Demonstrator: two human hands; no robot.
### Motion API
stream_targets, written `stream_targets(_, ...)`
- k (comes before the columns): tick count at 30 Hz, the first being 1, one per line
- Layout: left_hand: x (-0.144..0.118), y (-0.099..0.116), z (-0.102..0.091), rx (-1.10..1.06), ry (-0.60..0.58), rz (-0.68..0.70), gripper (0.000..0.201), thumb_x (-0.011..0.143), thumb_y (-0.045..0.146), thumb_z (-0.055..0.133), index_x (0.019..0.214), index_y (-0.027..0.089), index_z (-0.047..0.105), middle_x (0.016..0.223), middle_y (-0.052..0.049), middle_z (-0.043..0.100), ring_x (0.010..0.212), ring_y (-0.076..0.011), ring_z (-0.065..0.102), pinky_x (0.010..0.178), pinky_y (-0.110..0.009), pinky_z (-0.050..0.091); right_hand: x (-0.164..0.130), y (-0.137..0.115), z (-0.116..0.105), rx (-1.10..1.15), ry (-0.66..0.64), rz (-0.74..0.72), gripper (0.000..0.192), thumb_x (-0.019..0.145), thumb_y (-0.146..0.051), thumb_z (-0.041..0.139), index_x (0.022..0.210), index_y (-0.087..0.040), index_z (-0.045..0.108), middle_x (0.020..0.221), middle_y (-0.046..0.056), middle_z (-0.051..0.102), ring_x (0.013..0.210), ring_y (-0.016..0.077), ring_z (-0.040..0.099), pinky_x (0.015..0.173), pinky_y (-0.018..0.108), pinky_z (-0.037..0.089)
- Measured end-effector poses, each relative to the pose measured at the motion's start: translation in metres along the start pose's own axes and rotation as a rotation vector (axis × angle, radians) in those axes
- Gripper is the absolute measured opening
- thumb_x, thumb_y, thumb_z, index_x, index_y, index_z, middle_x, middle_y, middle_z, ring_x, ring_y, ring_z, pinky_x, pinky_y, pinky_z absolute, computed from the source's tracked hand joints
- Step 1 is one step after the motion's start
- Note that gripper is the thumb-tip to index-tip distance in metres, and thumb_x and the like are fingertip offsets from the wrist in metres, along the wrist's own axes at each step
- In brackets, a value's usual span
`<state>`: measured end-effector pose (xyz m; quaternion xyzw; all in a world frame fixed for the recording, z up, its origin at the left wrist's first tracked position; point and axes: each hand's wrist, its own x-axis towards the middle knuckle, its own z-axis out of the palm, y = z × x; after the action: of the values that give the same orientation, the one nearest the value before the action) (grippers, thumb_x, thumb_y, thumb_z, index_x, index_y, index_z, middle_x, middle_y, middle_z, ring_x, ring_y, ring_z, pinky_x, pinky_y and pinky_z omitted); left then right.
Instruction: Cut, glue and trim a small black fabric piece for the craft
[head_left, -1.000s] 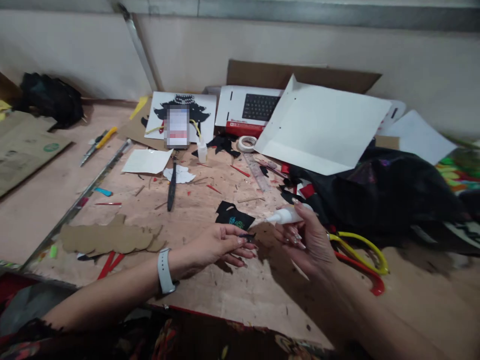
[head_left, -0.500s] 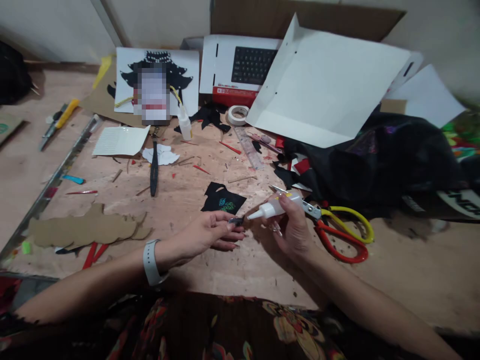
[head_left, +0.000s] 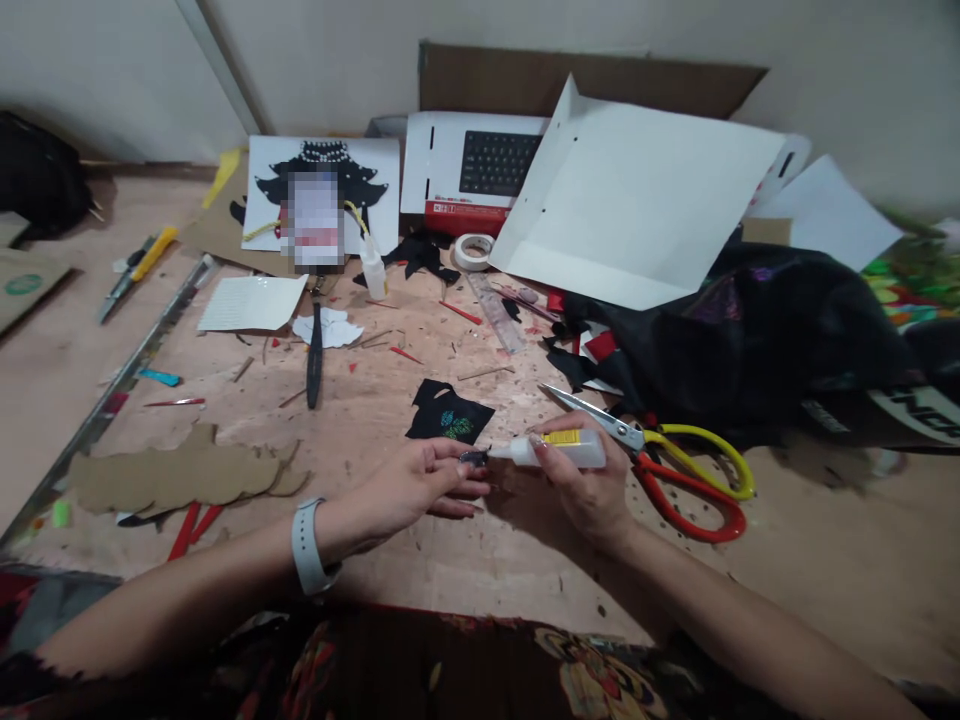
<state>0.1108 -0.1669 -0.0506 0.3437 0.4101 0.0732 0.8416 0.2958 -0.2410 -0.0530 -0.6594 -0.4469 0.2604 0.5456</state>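
Note:
My left hand, with a white watch band on its wrist, pinches a small dark scrap between thumb and fingertips just above the table. My right hand grips a small white glue bottle with a yellow label, laid almost level. Its nozzle touches the scrap. A black cut-out piece with green marks lies on the wood just behind my left fingers.
Red and yellow scissors lie right of my right hand. Black cloth, white card, a keyboard box, tape roll, second glue bottle, black knife, cardboard cut-out, a metal ruler and a yellow cutter lie around.
My right hand has lowered the glue bottle from a raised tilt to nearly level, bringing its nozzle onto the scrap in my left fingers. The camera view dipped, then rose a little.

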Motion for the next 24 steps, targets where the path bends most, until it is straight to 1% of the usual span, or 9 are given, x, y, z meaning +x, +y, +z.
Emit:
stream_targets(5, -0.001, 0.001, 0.002, 0.018, -0.013, -0.001, 0.043, 0.072, 0.038, 0.079, 0.103, 0.013, 0.063, 0.100, -0.011, 0.071, 0.094, -0.0202, 0.068, 0.078, -0.031, 0.056, -0.001, -0.004, -0.002, -0.091, -0.026, -0.152, 0.014, 0.074, -0.034, 0.070, 0.076, -0.023, 0.061, 0.067, 0.001, 0.067, 0.052, 0.0163, 0.061, 0.046, 0.028, 0.050)
stream_targets(9, -0.001, 0.001, 0.002, 0.027, -0.030, -0.003, 0.042, 0.073, 0.037, 0.078, 0.104, 0.013, 0.063, 0.102, -0.012, 0.071, 0.096, -0.0202, 0.068, 0.078, -0.031, 0.055, -0.001, -0.002, -0.004, -0.171, -0.033, -0.279, 0.012, 0.075, -0.033, 0.070, 0.077, -0.024, 0.062, 0.069, 0.002, 0.068, 0.057, 0.0183, 0.064, 0.050, 0.031, 0.052)
stream_targets(14, -0.001, 0.000, 0.001, 0.017, -0.025, 0.002, 0.041, 0.074, 0.035, 0.078, 0.105, 0.013, 0.063, 0.104, -0.012, 0.071, 0.095, -0.0198, 0.068, 0.077, -0.030, 0.056, -0.002, 0.000, -0.005, -0.180, -0.067, -0.297, 0.009, 0.079, -0.030, 0.068, 0.081, -0.023, 0.063, 0.071, 0.001, 0.070, 0.057, 0.0168, 0.065, 0.050, 0.029, 0.053)
stream_targets(19, -0.001, -0.001, 0.000, 0.034, -0.031, 0.014, 0.042, 0.074, 0.037, 0.078, 0.105, 0.012, 0.063, 0.105, -0.013, 0.070, 0.096, -0.0200, 0.068, 0.075, -0.029, 0.056, -0.002, 0.003, -0.004, -0.143, -0.094, -0.398, 0.009, 0.081, -0.025, 0.068, 0.086, -0.022, 0.062, 0.071, 0.000, 0.070, 0.055, 0.0143, 0.065, 0.047, 0.024, 0.052)
stream_targets(24, -0.001, -0.001, 0.000, 0.030, -0.028, 0.007, 0.040, 0.077, 0.035, 0.076, 0.106, 0.012, 0.063, 0.105, -0.012, 0.070, 0.092, -0.0174, 0.068, 0.076, -0.028, 0.056, -0.002, 0.006, -0.003, -0.159, -0.087, -0.431, 0.010, 0.081, -0.023, 0.068, 0.089, -0.023, 0.062, 0.071, 0.000, 0.070, 0.055, 0.0145, 0.066, 0.047, 0.024, 0.053)
